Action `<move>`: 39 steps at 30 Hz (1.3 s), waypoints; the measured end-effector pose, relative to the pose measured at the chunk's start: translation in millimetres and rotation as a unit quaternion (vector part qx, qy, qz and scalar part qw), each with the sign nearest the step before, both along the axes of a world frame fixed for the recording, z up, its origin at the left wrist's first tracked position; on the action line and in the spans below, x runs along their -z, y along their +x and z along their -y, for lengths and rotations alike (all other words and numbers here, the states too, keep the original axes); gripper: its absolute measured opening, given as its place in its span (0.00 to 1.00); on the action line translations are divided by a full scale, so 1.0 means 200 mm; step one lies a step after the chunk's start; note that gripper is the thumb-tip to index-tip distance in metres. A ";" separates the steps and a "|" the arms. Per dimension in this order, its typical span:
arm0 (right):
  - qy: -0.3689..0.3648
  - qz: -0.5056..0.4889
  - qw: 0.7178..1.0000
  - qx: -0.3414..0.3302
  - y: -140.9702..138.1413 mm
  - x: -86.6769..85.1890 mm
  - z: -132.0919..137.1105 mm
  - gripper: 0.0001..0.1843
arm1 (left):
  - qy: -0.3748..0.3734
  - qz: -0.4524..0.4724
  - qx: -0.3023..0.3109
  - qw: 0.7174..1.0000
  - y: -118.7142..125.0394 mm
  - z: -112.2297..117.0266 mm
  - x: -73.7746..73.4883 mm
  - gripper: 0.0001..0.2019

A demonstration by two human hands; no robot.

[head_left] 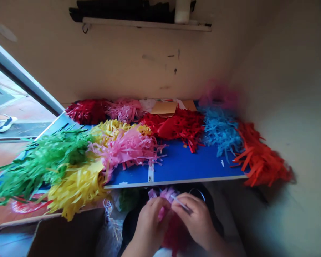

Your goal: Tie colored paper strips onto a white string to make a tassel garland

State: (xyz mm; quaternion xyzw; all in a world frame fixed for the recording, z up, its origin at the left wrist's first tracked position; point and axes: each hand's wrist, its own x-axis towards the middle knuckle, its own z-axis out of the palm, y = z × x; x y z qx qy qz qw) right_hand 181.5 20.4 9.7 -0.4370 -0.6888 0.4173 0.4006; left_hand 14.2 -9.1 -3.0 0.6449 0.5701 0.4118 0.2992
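Note:
My left hand (152, 223) and my right hand (195, 221) work close together at the bottom of the view, below the board's front edge. My left hand pinches a bundle of pink paper fringe (163, 194). My right hand grips a thin white stick (180, 202) that runs into that bundle. Dark red paper fringe (175, 235) hangs beneath my hands. Ahead, a blue board (179, 160) carries heaps of shredded paper: green (42, 160), yellow (77, 189), pink (128, 148), red (176, 125), blue (220, 132) and orange (260, 159).
A cardboard box (65, 235) stands at lower left, and a black bag (131, 228) lies beneath my hands. Walls close the back and right. At left, an open doorway (18, 107) shows a person's foot in a sneaker (6, 124).

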 end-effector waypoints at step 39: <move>-0.038 -0.005 0.999 -0.003 0.09 0.05 0.02 0.18 | -0.031 0.104 -0.036 0.993 0.05 0.04 0.00 0.02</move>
